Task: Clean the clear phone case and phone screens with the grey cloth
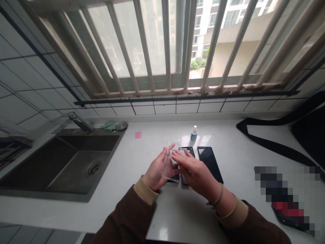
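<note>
— Two hands on one thing: the left hand grips a clear phone case by its edge, tilted up off the counter, thumb curled over the near side. The right hand lies flat across it, fingers pressing a small pale cloth or wipe onto its face.

— How would that case handle, do you reckon?

— Light, I'd say, and bendy; it looks like soft clear plastic that flexes if you squeeze the middle. Probably slick as well, more so if it's damp. Best held by the rim or the corners, as the left hand does, so the flat face stays free of prints.

— And around the hands?

— Directly under them, on the white counter, lies a dark phone, partly covered. Just beside it at three o'clock is a second phone, screen up, glossy black. Glass like that I'd call fragile and slippery. At twelve o'clock, near the phones, stands a small dropper bottle with a white cap.

— Further out?

— At ten o'clock a little pink scrap, then the sink at nine with its tap. At two and three o'clock a black strap trails over the counter. Beyond, at twelve, is a barred window
</note>
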`<state>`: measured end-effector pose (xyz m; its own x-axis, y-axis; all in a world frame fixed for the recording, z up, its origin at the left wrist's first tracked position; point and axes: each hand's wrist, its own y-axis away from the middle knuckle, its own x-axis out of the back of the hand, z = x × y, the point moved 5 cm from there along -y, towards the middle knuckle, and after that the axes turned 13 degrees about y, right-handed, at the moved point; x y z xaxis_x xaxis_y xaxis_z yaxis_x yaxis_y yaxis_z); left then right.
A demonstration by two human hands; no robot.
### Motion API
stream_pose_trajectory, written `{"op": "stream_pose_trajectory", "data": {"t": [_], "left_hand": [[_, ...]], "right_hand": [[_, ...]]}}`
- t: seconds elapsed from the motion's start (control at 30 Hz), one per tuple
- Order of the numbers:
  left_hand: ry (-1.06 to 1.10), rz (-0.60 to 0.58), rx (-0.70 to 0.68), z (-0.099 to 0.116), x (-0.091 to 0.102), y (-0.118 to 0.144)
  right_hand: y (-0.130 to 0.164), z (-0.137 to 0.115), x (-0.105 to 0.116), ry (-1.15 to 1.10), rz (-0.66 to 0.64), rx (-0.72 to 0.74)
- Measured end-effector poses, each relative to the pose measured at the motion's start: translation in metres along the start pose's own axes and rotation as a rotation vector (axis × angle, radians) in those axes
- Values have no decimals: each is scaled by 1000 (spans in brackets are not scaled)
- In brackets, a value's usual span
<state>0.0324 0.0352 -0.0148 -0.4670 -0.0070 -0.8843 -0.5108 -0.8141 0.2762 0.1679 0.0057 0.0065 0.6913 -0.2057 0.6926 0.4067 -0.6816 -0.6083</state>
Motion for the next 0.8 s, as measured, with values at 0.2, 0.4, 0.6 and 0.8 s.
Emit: {"op": "stream_pose_trajectory", "data": {"t": [0.2,0.4,0.6,0.8], "left_hand": [[-1,163,-233,16,6,-5],[-5,267,-261,24,5,1],[-22,202,-201,22,4,0],[-74,86,-5,11,3,0]], "right_hand": [[-1,-9,2,0,-51,75],[-2,-18,13,-86,-9,151],[2,-2,21,-405,73,-190],[14,38,29,-227,334,-683]]}}
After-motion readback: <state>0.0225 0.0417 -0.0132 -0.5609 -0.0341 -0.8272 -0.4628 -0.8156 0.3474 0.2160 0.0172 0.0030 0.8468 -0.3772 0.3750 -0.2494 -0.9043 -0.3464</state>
